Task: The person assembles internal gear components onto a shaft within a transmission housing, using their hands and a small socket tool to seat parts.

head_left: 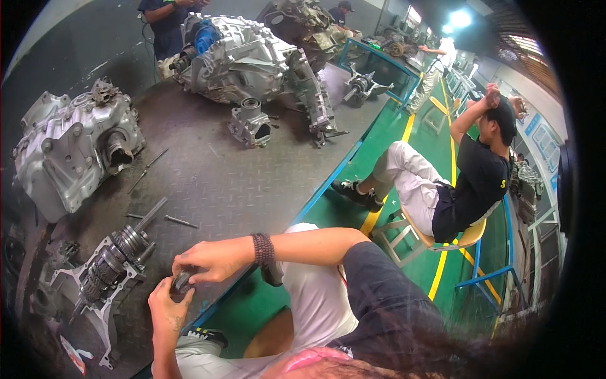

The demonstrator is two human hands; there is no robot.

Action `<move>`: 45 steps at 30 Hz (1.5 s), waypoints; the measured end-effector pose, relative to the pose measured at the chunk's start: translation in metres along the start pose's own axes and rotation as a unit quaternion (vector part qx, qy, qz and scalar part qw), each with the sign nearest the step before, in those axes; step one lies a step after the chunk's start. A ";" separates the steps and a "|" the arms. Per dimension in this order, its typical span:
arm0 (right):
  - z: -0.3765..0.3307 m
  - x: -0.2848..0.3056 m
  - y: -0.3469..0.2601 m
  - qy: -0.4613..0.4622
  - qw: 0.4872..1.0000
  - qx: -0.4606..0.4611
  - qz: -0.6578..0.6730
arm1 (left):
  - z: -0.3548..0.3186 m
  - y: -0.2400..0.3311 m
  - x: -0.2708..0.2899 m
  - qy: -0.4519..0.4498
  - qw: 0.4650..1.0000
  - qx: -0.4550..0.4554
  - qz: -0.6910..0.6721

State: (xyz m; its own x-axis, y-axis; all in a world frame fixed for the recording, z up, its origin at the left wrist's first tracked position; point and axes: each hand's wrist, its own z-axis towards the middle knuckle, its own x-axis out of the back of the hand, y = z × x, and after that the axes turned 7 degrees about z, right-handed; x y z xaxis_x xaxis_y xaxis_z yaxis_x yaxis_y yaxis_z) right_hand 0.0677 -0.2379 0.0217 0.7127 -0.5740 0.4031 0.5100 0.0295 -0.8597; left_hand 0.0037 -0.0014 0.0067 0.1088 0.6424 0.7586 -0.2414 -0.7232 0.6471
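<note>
Hands meet at the near edge of the steel workbench (221, 183): the left hand (167, 309) cups a small dark ring-shaped part (181, 284) from below, while the right hand (205, 260) closes its fingers over the top. Just beside them lies a gear shaft assembly (113, 259); a grey gearbox housing (69, 151) sits farther back.

We note a green-painted workshop floor (416, 145) marked with yellow lines (452, 165). A long workbench topped with dark chequered steel plate (221, 183) and edged in blue runs leftward. A tan plastic chair with a pale metal frame (435, 240) stands on the green floor, near a blue tubular frame (489, 275). Bright ceiling lamps (459, 19) glare at the far end; the right wall (536, 95) carries blue panels.
</note>
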 end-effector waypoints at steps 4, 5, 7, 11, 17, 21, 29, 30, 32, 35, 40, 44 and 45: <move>0.002 0.000 -0.003 -0.021 0.999 -0.036 0.002 | -0.003 -0.002 -0.001 0.024 0.997 -0.029 0.064; 0.003 -0.002 0.000 -0.018 0.999 -0.028 0.000 | -0.002 0.000 0.001 0.021 0.997 -0.033 0.060; 0.002 -0.003 0.002 -0.010 1.000 -0.007 -0.005 | -0.003 0.005 0.000 0.020 0.998 -0.034 0.054; 0.006 -0.009 0.004 0.032 0.998 0.049 -0.006 | -0.001 -0.004 -0.004 0.028 0.998 -0.029 0.049; 0.009 -0.008 -0.008 0.016 1.000 -0.008 -0.022 | 0.000 -0.004 0.000 0.017 0.999 -0.027 0.040; 0.007 -0.010 -0.001 0.030 0.999 0.017 -0.026 | 0.001 -0.007 0.000 0.015 0.998 -0.031 0.049; 0.004 -0.003 0.008 -0.008 0.999 -0.042 0.001 | -0.003 0.001 0.002 -0.002 0.999 -0.005 0.052; 0.005 -0.005 0.006 -0.001 0.999 -0.036 -0.013 | -0.002 0.000 0.002 0.005 0.999 -0.009 0.051; 0.008 -0.004 0.011 -0.012 0.999 -0.027 -0.030 | 0.001 -0.006 0.002 0.012 0.999 -0.010 0.037; 0.005 -0.004 0.018 -0.045 0.998 -0.030 -0.038 | -0.001 0.002 0.006 0.007 0.999 0.001 0.032; 0.002 0.004 0.012 -0.033 0.995 -0.066 -0.063 | 0.000 0.002 0.002 0.013 1.000 -0.020 0.013; 0.005 -0.004 0.013 -0.025 0.996 -0.063 -0.062 | -0.001 0.006 0.006 0.017 0.999 -0.023 0.045; 0.007 -0.002 0.015 -0.031 0.995 -0.063 -0.069 | -0.002 0.006 0.006 0.024 0.998 -0.023 0.047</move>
State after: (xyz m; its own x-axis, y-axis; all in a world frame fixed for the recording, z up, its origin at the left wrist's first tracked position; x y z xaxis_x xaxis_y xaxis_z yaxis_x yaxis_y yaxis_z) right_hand 0.0772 -0.2301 0.0101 0.6708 -0.5131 0.5354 0.5434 -0.1512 -0.8257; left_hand 0.0010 -0.0014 0.0153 0.0382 0.5847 0.8103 -0.2917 -0.7691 0.5687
